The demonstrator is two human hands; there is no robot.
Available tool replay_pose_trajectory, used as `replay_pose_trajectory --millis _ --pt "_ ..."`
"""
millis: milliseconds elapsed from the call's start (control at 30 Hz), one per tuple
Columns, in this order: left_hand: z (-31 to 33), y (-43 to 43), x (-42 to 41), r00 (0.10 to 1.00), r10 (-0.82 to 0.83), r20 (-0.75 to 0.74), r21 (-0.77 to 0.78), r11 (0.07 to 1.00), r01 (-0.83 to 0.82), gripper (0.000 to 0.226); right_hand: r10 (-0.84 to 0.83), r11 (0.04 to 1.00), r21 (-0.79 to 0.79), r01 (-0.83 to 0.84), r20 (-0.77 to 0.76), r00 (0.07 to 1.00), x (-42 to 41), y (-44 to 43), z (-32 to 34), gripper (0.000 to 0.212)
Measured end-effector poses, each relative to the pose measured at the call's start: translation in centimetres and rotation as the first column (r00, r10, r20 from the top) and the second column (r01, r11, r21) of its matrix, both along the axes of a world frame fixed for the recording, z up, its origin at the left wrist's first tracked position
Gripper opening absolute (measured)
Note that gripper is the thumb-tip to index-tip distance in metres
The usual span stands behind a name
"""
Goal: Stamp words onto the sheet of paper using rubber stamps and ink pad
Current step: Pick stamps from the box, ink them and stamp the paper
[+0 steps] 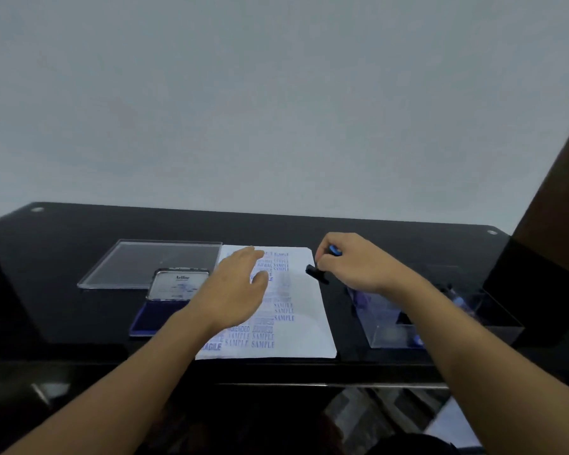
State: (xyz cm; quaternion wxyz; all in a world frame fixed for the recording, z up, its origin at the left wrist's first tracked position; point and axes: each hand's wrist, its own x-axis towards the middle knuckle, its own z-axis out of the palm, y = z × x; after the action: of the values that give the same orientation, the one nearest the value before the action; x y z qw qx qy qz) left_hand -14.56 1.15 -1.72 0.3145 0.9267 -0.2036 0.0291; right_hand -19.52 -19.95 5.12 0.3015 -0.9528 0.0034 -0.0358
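Note:
A white sheet of paper lies on the black table, covered on its left part with several blue stamped words such as SAMPLE. My left hand lies flat on the sheet's left side, fingers straight. My right hand grips a rubber stamp with a blue handle and black base, tilted just above the sheet's right edge. The ink pad sits left of the paper, lid raised, blue pad showing.
A clear plastic lid lies flat behind the ink pad. A clear box with more stamps stands right of the paper, under my right forearm. The black table ends at a near edge just below the sheet.

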Motion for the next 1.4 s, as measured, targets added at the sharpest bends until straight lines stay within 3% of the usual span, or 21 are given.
replay_pose_trajectory --millis 167,300,467,633,900,1400 --pt "-0.4 3.9 1.0 0.999 0.054 -0.004 0.010 0.999 -0.054 0.050 0.074 0.992 0.109 -0.070 -0.033 0.997 1.9 3.9 -0.1 0.013" --pt "0.0 7.0 0.9 0.995 0.101 0.022 0.013 0.995 -0.102 0.045 0.130 0.943 0.321 -0.092 -0.099 0.987 3.7 6.9 -0.6 0.009" --pt "-0.3 11.4 1.6 0.986 0.165 0.019 -0.015 0.986 -0.165 0.049 0.204 0.934 0.313 -0.169 -0.083 0.975 5.1 10.6 -1.1 0.010" --pt "-1.0 14.3 2.5 0.973 0.232 0.006 -0.027 0.972 -0.232 0.048 0.261 0.942 0.224 -0.249 -0.026 0.965 6.1 13.7 -1.7 0.010" --pt "-4.3 17.6 3.5 0.952 0.305 -0.008 0.001 0.952 -0.305 0.047 0.348 0.935 -0.057 -0.350 -0.047 0.936 8.4 18.7 -4.2 0.013" --pt "-8.8 19.3 4.5 0.956 0.285 0.074 0.205 0.933 -0.294 0.051 0.408 0.872 -0.235 -0.429 -0.135 0.903 10.6 22.9 -7.5 0.020"
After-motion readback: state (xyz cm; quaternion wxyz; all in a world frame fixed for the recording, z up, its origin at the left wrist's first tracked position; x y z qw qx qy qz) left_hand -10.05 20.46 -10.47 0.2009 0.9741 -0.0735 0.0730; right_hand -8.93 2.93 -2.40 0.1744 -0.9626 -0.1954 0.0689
